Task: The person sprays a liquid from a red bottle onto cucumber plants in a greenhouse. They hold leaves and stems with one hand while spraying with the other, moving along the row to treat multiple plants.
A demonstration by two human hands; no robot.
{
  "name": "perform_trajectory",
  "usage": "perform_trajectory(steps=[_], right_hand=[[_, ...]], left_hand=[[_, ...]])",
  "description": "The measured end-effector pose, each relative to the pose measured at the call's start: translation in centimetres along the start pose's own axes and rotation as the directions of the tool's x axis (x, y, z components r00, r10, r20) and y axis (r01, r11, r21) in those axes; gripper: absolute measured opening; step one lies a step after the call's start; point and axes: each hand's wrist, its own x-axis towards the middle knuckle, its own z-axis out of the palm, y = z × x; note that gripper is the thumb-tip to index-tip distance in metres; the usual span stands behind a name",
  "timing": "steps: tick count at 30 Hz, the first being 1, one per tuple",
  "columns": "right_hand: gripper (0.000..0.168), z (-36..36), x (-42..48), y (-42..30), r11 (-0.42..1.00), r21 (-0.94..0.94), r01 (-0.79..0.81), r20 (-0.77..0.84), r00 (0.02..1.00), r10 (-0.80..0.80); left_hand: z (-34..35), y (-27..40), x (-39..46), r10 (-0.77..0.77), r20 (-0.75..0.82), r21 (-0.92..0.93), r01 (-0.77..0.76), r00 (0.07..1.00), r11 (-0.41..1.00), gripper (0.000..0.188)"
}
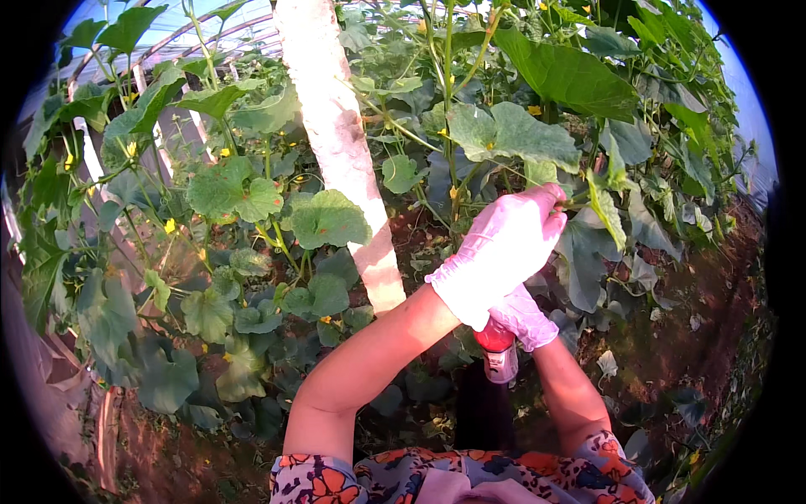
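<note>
My left hand, in a thin pink glove, reaches across to the right, above my right hand. Its thumb and fingertips are pinched on a green vine shoot among the leaves. Below its wrist is my right hand, gloved the same way and partly hidden behind the left. It is closed around a small clear bottle with a red upper part, which hangs below the palm and bears writing. A broad green leaf spreads just above my left hand, and a pale young leaf stands beside its fingertips.
A pale, thick post slants down through the foliage left of my hands. Climbing vines with yellow flowers surround it. Bare brown soil runs along the right side. Curved greenhouse ribs and plastic sheeting show at upper left.
</note>
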Motion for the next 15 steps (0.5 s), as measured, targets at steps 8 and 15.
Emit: perform_trajectory(steps=[8, 15], right_hand=[[0.064, 0.2, 1.8, 4.0, 0.884, 0.464, -0.048, 0.134, 0.991, -0.017], [0.061, 0.6, 2.4, 5.5, 0.939, 0.343, 0.043, 0.019, 0.998, -0.053]], left_hand=[[1.4, 0.7, -3.0, -0.285, 0.398, -0.701, 0.489, 0.872, 0.519, 0.039], [3.5, -1.1, -5.3, -0.147, -0.136, -0.143, 0.128, 0.980, 0.981, 0.022]])
